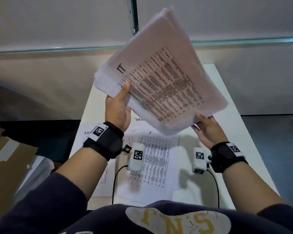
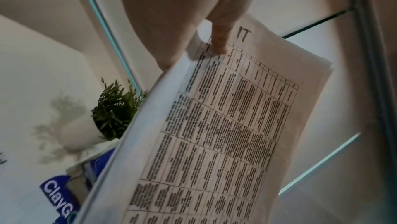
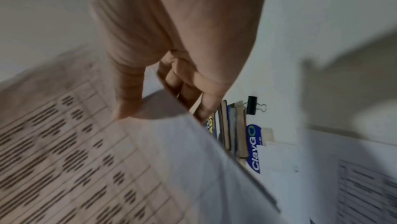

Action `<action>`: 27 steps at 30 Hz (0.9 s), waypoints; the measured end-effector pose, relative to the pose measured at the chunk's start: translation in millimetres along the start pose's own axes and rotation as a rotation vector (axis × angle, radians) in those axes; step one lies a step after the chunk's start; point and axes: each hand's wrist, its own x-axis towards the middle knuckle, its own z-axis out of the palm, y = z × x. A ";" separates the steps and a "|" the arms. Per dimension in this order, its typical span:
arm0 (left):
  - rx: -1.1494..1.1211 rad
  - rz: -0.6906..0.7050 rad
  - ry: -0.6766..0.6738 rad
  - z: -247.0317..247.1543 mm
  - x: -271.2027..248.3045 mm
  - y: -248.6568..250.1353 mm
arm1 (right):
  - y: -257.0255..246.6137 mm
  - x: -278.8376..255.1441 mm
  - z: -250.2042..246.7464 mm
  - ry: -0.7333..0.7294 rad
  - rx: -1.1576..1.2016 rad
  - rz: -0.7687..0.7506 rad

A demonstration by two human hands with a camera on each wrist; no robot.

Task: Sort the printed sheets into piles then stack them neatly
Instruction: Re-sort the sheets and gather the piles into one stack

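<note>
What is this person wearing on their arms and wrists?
Dark navy sleeves pushed up the forearms. Each wrist has a black strap bearing a white square-code tag, plus a white camera box with the same kind of tag and a black cable. Both hands are bare.

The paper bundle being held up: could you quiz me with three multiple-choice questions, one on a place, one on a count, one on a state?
1. Where is the paper bundle?
A. Flat on the table
B. Raised above the table
C. On the floor

2. How many hands hold it?
A. None
B. One
C. Two

3. What is handwritten on the bundle's top sheet?
A. IT
B. HR
C. Nothing

Answers:
1 B, it is tilted in the air over the sheets on the table.
2 C, left hand and right hand each grip an edge.
3 A, the letters show near the left thumb.
</note>
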 end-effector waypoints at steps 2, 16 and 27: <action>-0.002 -0.042 0.028 -2.3 -0.3 -5.8 | -6.4 1.9 3.6 0.003 0.001 0.016; 0.940 -0.145 -0.206 -102.6 -19.9 -67.2 | 2.2 -5.7 -76.9 -0.046 -0.494 -0.006; 0.741 -0.163 -0.049 -92.9 -27.9 -82.3 | 13.3 -6.6 -65.4 -0.053 -0.618 -0.118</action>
